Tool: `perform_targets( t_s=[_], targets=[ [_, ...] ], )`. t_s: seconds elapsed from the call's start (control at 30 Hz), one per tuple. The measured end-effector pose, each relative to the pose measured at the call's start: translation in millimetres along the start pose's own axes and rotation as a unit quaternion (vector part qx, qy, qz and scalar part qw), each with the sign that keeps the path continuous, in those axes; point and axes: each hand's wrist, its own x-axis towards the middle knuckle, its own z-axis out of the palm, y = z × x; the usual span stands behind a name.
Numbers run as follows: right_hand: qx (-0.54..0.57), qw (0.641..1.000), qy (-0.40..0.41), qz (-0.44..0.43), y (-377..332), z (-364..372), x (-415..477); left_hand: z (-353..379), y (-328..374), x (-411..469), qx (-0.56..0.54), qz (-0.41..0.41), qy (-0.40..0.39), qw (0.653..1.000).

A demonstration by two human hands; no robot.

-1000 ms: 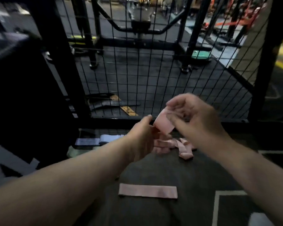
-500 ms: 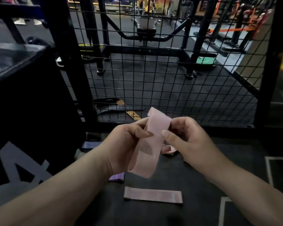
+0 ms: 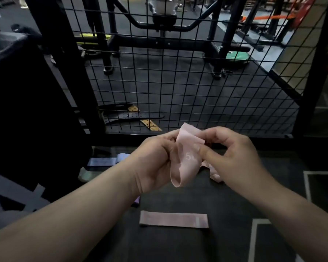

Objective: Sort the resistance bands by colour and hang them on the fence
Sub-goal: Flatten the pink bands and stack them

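— Band (image 3: 186, 157), head view: location?
— Held up between both hands, before wire fence (image 3: 178, 82), above dark floor (image 3: 225, 195).
— Appearance?
— Pale pink fabric loop, folded over, white numeral printed.
— Fingers?
— Left hand (image 3: 155, 161) curled round left edge; right hand (image 3: 233, 159) pinching top fold, thumb on print.
— Other?
— Second pink band (image 3: 173, 220) flat on floor below.

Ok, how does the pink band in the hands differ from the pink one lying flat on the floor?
The held band is up in the air, pinched by the left hand and right hand; the floor band lies untouched. The held band hangs as an open loop; the floor band is flat and straight. Both are pink, neither yet on the fence.
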Motion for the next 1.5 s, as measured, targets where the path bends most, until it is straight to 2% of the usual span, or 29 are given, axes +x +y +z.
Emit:
perform_targets(
  t_s=[0.1, 0.2, 0.3, 0.4, 0.47, 0.53, 0.57, 0.6, 0.67, 0.73, 0.83, 0.9, 1.07, 1.23, 1.43, 1.5],
  targets=[
    [-0.052, 0.996, 0.056, -0.044, 2, -8, 5, -1, -1, 5, 0.014, -0.002, 0.015, 1.000],
    [0.002, 0.996, 0.085, -0.027, 5, -14, 12, 2, -5, 10, 0.081, -0.011, 0.085, 0.993],
    [0.026, 0.992, 0.125, -0.017, 2, -21, 19, -2, -13, 17, 0.182, -0.060, 0.191, 0.963],
    [0.039, 0.991, 0.128, -0.028, -3, -24, 21, -14, -17, 23, 0.255, -0.113, 0.255, 0.926],
    [0.043, 0.991, 0.119, -0.034, -4, -24, 21, -16, -16, 24, 0.299, -0.075, 0.298, 0.904],
    [0.049, 0.992, 0.113, -0.039, -6, -22, 21, -11, -12, 23, 0.341, 0.015, 0.329, 0.881],
    [0.049, 0.992, 0.112, -0.040, -7, -21, 21, -9, -8, 22, 0.331, 0.077, 0.312, 0.887],
    [0.048, 0.992, 0.110, -0.039, -7, -21, 22, -6, -6, 21, 0.309, 0.135, 0.264, 0.903],
    [0.044, 0.993, 0.103, -0.035, -8, -20, 22, -1, -5, 19, 0.270, 0.188, 0.117, 0.937],
    [0.051, 0.994, 0.095, -0.027, -11, -19, 21, 1, -7, 17, 0.242, 0.181, 0.010, 0.953],
    [0.095, 0.992, 0.086, 0.008, -19, -20, 21, 6, -12, 14, 0.234, 0.143, -0.056, 0.960],
    [0.168, 0.980, 0.094, 0.056, -20, -23, 25, 5, -16, 16, 0.217, 0.116, -0.057, 0.968],
    [0.348, 0.911, 0.153, 0.158, -9, -45, 43, 3, -16, 14, 0.214, 0.006, -0.062, 0.975],
    [0.413, 0.866, 0.213, 0.184, 4, -68, 57, -11, -9, 16, 0.285, -0.072, -0.056, 0.954],
    [0.438, 0.822, 0.299, 0.208, 8, -93, 66, -24, 5, 17, 0.281, -0.070, 0.002, 0.957],
    [0.430, 0.819, 0.313, 0.216, 9, -96, 65, -27, 8, 20, 0.268, -0.055, 0.056, 0.960]
  ],
)
